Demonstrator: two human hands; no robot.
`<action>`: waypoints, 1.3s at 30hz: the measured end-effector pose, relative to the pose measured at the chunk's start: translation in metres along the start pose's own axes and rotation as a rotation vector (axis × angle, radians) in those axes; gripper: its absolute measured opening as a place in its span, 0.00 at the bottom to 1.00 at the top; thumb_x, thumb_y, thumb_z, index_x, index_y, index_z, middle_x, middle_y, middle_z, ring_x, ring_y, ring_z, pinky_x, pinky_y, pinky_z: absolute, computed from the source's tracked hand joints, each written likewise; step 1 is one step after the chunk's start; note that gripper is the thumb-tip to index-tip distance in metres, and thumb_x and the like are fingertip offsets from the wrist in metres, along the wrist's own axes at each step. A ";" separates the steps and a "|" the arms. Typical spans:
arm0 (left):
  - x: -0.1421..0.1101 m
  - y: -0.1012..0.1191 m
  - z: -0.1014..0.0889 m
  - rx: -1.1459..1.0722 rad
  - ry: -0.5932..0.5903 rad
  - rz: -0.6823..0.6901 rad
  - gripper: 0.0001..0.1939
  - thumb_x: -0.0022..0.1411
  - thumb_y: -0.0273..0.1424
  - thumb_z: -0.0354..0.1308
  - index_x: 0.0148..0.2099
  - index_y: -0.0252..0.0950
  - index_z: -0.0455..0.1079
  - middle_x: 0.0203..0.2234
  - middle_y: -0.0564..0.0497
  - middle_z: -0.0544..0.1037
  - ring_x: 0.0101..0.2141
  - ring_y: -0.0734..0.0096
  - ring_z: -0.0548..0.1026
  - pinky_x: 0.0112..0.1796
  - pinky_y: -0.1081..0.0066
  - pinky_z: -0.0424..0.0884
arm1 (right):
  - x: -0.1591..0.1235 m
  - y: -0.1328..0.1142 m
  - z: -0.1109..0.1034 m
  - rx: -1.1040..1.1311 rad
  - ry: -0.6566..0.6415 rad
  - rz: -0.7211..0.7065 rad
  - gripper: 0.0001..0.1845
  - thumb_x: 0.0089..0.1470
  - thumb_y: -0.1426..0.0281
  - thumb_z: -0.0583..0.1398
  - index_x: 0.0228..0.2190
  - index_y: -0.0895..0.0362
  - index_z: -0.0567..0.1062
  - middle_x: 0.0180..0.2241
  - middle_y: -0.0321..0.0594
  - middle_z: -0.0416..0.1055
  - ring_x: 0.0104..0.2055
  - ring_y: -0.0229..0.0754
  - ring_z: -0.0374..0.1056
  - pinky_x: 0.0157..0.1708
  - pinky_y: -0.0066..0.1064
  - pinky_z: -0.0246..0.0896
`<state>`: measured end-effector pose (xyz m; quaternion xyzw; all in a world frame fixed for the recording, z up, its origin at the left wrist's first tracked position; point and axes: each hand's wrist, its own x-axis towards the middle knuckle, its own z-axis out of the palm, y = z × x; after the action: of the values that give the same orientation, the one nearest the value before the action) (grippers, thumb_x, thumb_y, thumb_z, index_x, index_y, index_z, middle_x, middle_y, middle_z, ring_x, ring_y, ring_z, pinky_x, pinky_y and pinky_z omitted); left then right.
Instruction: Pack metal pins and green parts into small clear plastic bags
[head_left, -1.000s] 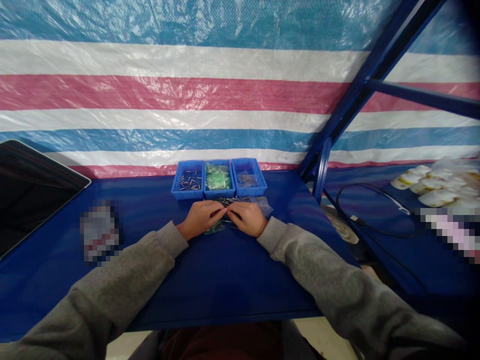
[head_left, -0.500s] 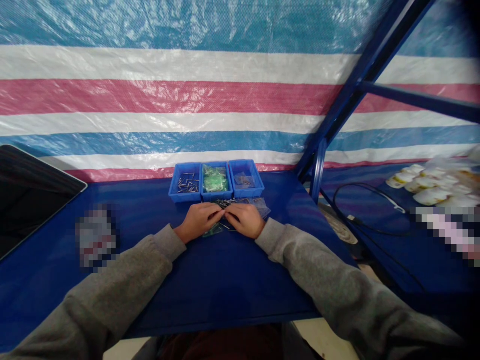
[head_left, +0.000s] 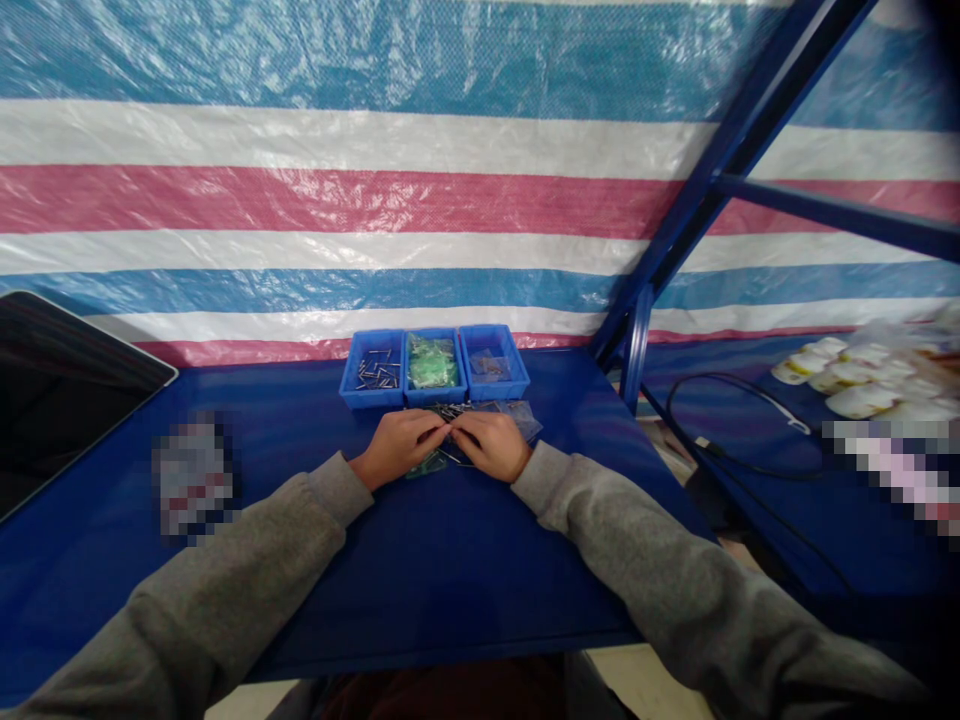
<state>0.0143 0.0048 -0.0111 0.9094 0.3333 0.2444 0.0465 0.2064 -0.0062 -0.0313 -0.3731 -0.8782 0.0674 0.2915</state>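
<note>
My left hand (head_left: 401, 445) and my right hand (head_left: 491, 440) meet fingertip to fingertip just in front of three blue bins. Both are closed in a pinch, and what they hold, if anything, is hidden by the fingers. Under and behind them lies a pile of thin dark metal pieces (head_left: 448, 409). Clear plastic bags (head_left: 523, 416) lie beside my right hand, and a greenish bag (head_left: 427, 465) shows below my left. The left bin (head_left: 347, 383) has loose screw-like metal pieces, the middle bin (head_left: 435, 396) green plastic packets, the right bin (head_left: 510, 386) a few clear bags.
A dark screen (head_left: 67, 400) stands at the left, with a blurred-out item (head_left: 193, 478) near it on the blue table (head_left: 450, 580). To the right are a blue metal frame (head_left: 660, 250), a black cable (head_left: 742, 470) and white rolls (head_left: 862, 395). Striped sheeting (head_left: 337, 200) hangs behind.
The view has tipped slightly, so everything sits a little lower in the picture. Both hands stay together at the same place, with hardly any visible motion.
</note>
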 end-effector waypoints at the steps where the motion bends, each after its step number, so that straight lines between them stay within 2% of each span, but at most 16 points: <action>1: 0.000 0.000 0.000 -0.002 -0.001 0.001 0.12 0.64 0.33 0.48 0.34 0.34 0.69 0.28 0.51 0.75 0.30 0.74 0.71 0.33 0.75 0.64 | 0.000 0.000 0.000 0.003 0.002 -0.001 0.10 0.59 0.71 0.50 0.31 0.57 0.70 0.30 0.39 0.71 0.34 0.37 0.67 0.35 0.26 0.57; 20: 0.000 0.002 -0.002 -0.020 0.004 -0.005 0.12 0.64 0.33 0.48 0.34 0.34 0.69 0.27 0.52 0.74 0.29 0.75 0.71 0.32 0.75 0.64 | -0.001 0.001 0.002 0.025 0.020 0.009 0.09 0.57 0.72 0.51 0.32 0.57 0.70 0.31 0.40 0.72 0.34 0.38 0.68 0.36 0.27 0.58; 30: 0.000 0.003 -0.002 -0.052 0.072 -0.006 0.13 0.64 0.33 0.47 0.33 0.34 0.70 0.26 0.51 0.75 0.27 0.76 0.71 0.31 0.76 0.65 | -0.001 0.001 0.001 0.021 0.038 0.010 0.09 0.58 0.72 0.51 0.33 0.57 0.70 0.30 0.40 0.72 0.33 0.37 0.67 0.35 0.27 0.57; 34: -0.001 0.003 -0.003 -0.070 0.127 -0.028 0.13 0.64 0.33 0.48 0.31 0.33 0.70 0.24 0.51 0.74 0.26 0.76 0.71 0.30 0.76 0.65 | -0.002 -0.005 -0.004 -0.046 -0.007 -0.023 0.07 0.55 0.68 0.54 0.31 0.57 0.70 0.28 0.39 0.70 0.31 0.38 0.65 0.32 0.28 0.56; 39: -0.002 0.003 -0.003 -0.088 0.167 -0.059 0.12 0.64 0.33 0.48 0.32 0.33 0.69 0.25 0.51 0.75 0.26 0.76 0.71 0.31 0.76 0.66 | -0.001 -0.019 -0.012 -0.176 -0.103 -0.056 0.10 0.50 0.64 0.58 0.30 0.58 0.70 0.31 0.43 0.69 0.34 0.42 0.64 0.31 0.31 0.56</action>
<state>0.0130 0.0012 -0.0085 0.8728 0.3514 0.3323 0.0654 0.2022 -0.0219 -0.0152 -0.3688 -0.9046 0.0008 0.2137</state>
